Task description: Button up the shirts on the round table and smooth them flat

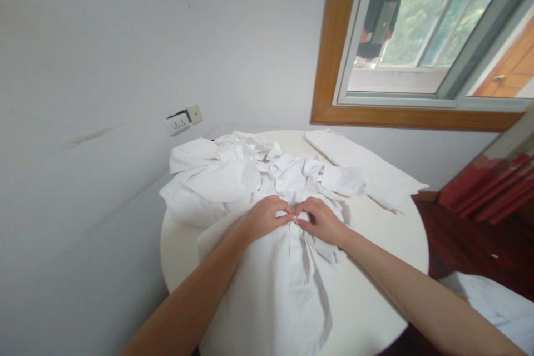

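L hand [270, 217] & R hand [322, 221] meet nr the middle of the rnd white tbl [181, 245], both w/ thumb & fingertips pinched narrow on the loose white cloth garment [258, 283]; can't tell exactly which bit sits betw. them. Garment lies over tbl's middle & spreads across its near edge. Crumpled white fabric pile [208, 186] is on tbl's far L side, against the garment; can't tell if it's a separate pc. Flat folded white cloth [379, 175] lies on tbl's far R side. Brown wood-framed window [326, 67] is beyond tbl, to the R; red-&-white fabric curtain [492, 183] hangs R of tbl.
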`<state>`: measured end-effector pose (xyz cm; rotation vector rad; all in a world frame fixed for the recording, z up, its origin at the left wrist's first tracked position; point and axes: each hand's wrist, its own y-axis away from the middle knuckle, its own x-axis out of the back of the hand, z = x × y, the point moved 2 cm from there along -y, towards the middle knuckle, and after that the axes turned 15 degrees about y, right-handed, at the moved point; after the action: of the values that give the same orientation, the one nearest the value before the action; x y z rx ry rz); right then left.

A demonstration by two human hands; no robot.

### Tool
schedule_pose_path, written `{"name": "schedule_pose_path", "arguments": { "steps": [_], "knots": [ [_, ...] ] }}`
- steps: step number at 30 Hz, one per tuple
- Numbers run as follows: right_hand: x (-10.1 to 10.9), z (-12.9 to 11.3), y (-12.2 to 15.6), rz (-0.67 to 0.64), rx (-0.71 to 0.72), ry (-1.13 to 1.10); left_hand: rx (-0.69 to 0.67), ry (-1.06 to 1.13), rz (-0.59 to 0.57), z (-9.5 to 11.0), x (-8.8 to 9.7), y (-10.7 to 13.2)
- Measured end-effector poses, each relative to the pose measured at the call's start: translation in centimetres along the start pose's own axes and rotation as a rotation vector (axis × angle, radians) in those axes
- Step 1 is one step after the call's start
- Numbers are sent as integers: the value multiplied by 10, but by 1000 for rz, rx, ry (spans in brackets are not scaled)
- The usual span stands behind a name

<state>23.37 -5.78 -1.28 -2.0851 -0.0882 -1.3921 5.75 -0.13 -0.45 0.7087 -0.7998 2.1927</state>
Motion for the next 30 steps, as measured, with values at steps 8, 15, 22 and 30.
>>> {"name": "schedule_pose_path", "arguments": {
  "steps": [8, 15, 22, 30],
  "knots": [
    [2, 0, 0, 28, 11, -20, -28, -61, 46, -5, 4, 1],
    [6, -1, 0, 11, 19, -15, 16, -65, 144, -6, 13, 0],
    [13, -2, 0, -118, 53, -83, 20, -241, 347, 0, 26, 1],
    [33, -27, 4, -63, 81, -301, 190, -629, 607, -4, 79, -5]
  ]
}}
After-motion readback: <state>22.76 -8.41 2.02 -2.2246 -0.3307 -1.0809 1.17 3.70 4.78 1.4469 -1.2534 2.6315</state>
